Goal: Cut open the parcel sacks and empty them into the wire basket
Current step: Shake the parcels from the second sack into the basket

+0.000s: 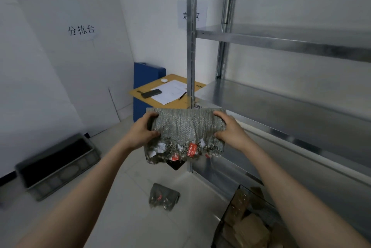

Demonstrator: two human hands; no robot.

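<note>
I hold a folded grey woven parcel sack [185,127] up in front of me at chest height. My left hand [143,130] grips its left edge and my right hand [228,129] grips its right edge. Its frayed lower edge carries red and white labels. A second folded grey sack [163,196] lies on the floor below. The black wire basket [228,219] stands at the lower right and holds several brown parcels [253,231].
A metal shelving rack [281,95] fills the right side. A grey plastic crate [58,165] sits on the floor at the left. Behind stands a blue bin [144,79] topped with a cardboard sheet carrying papers, a phone and a pen.
</note>
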